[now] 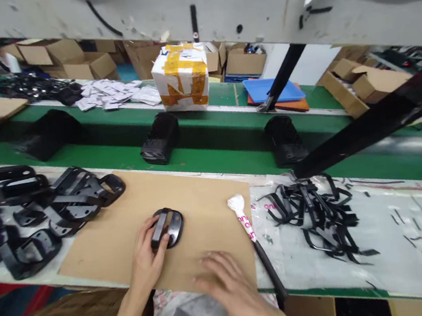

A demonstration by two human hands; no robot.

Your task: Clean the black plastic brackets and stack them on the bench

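Observation:
My left hand (148,250) grips a black oval plastic frame (175,226) with a raised strip across it, thumb and fingers on its left side. The frame rests on a brown cardboard sheet (126,226). Slightly blurred, my right hand (232,290) hovers near the sheet's front edge with its fingers spread and nothing in them. To its right lies a hammer-like tool (264,260) with a black handle and a head wrapped in white plastic.
Similar black frames (71,205) are heaped at left. Thin black strips (319,211) lie tangled at right. Black blocky parts (159,138) sit on the green conveyor (210,150). Behind stands a taped white box (180,76). A slanted black post (376,115) crosses the right side.

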